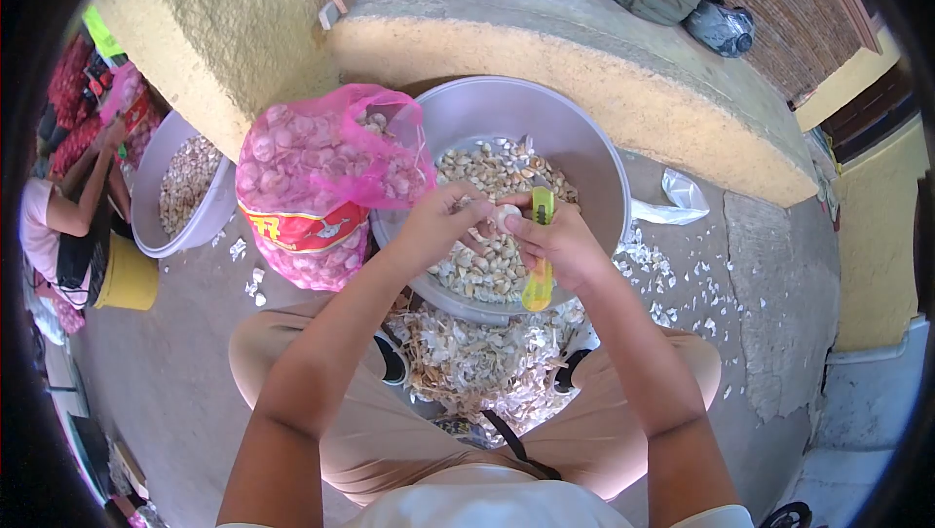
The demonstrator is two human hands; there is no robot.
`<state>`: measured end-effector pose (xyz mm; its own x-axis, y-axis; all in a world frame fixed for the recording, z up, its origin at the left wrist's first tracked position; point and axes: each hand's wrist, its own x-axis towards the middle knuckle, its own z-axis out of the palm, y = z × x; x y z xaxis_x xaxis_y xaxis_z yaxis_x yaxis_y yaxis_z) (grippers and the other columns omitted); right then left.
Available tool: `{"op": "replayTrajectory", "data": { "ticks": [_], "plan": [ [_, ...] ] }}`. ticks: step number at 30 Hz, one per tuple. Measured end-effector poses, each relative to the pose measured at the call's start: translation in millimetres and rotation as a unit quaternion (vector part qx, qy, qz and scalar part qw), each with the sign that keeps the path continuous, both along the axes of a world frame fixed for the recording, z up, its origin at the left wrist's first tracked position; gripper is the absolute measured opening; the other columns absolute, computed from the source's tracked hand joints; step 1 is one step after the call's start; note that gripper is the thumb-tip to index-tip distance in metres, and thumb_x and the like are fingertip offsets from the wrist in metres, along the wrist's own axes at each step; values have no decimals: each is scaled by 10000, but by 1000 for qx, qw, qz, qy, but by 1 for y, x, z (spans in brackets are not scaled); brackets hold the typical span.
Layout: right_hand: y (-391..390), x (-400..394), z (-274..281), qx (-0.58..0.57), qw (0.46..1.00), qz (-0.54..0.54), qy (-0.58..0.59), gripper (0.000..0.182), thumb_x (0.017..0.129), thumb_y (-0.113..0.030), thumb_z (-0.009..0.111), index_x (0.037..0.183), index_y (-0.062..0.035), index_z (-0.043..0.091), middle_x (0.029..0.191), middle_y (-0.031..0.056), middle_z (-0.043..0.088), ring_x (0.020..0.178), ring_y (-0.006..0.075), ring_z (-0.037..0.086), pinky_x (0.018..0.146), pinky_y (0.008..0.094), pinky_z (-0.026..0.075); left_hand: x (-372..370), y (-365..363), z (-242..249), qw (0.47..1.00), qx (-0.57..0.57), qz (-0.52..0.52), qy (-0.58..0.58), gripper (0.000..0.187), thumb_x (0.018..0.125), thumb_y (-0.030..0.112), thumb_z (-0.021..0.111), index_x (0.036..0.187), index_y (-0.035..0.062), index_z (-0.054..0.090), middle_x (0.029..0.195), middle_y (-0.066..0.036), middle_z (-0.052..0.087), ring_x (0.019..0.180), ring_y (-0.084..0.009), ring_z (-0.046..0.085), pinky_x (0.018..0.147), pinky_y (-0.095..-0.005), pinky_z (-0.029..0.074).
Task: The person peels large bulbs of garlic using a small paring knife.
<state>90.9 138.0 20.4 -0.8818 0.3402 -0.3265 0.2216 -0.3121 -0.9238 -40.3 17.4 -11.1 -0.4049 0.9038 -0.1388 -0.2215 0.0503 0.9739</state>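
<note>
the bulb is up off the pile, over the middle of the tub, between the two hands. it lies at the tip of the right thumb, just left of the right hand, and right of the left hand. it looks roundish, so no long axis shows clearly; the right hand is the nearer, its thumb against the bulb.

the cutter stands just right of the bulb, long axis running near to far, green end far and yellow end near. the right fingers are closed around it while the thumb and fingertips pinch the bulb; whether its blade is out i cannot tell.

the left fingers are curled and bunched at the bulb's left side, thumb close to the fingertips. whether they grip it or only touch it, i cannot tell.

both forearms reach in from the near side, left and right, slanting inward to meet over the tub, elbows bent, wrists above the near half.

below the hands, cloves cover the tub's floor. the pink bag stands against its left side, and peelings lie heaped at its near side.
</note>
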Motion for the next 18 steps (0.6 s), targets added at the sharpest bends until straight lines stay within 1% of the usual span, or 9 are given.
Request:
{"op": "replayTrajectory", "data": {
  "ticks": [1,2,4,7,8,10,13,16,18],
  "plan": [
    [0,0,-1,-19,1000,0,7,313,789,-151,616,1058,-13,532,627,-13,490,450,41,383,415,204,352,-2,0,-2,1000,8,15,8,133,853,142,519,849,9,518,736,-51,543,657,-127,558,516,-266,503],
    [1,0,-2,-38,999,-1,15,318,792,-151,614,1067,-18,528,626,-19,482,451,39,373,422,206,350,-4,-1,-3,1000,-7,24,10,128,852,137,518,846,9,519,733,-51,542,650,-127,557,513,-269,503],
    [1,1,-1,-60,998,4,33,323,799,-135,601,1087,-18,516,678,-3,517,450,37,365,425,207,344,-8,-2,-3,998,-37,41,14,120,849,129,514,840,9,521,726,-52,542,636,-127,556,507,-277,505],
    [1,2,7,-83,996,11,28,319,824,-111,564,1119,-23,482,755,12,537,452,31,343,435,196,337,-12,-4,-3,990,-75,89,81,118,843,130,521,829,13,524,710,-44,538,594,-118,542,461,-261,470],
    [2,2,9,-90,996,13,20,316,835,-103,549,1131,-25,469,781,15,538,453,29,334,439,191,334,-13,-6,0,982,-121,42,142,143,840,156,522,844,13,533,689,-61,547,573,-123,549,452,-264,453],
    [4,3,7,-103,994,22,25,315,844,-110,532,1140,-26,464,840,43,560,451,27,333,441,187,337,-16,-10,7,941,-208,-51,260,200,835,208,524,875,14,550,647,-96,567,531,-133,561,435,-271,421],
    [7,3,3,-109,993,32,25,316,851,-117,517,1148,-26,458,900,76,575,448,25,330,437,180,340,-2,-15,5,923,-221,-168,268,234,845,234,501,871,6,546,647,-115,551,550,-122,556,461,-288,426],
    [10,3,1,-123,991,37,28,325,848,-117,518,1151,-22,452,930,94,575,445,22,329,427,174,341,1,-17,-9,931,-159,-180,276,259,861,243,472,852,-6,540,672,-105,550,561,-139,550,499,-295,439],
    [11,3,1,-133,990,39,28,330,845,-114,522,1150,-16,448,939,104,573,443,21,328,420,171,342,0,-17,-2,955,-206,-173,122,245,862,213,452,866,-16,539,702,-106,559,588,-164,554,536,-312,450]
  ]
}}
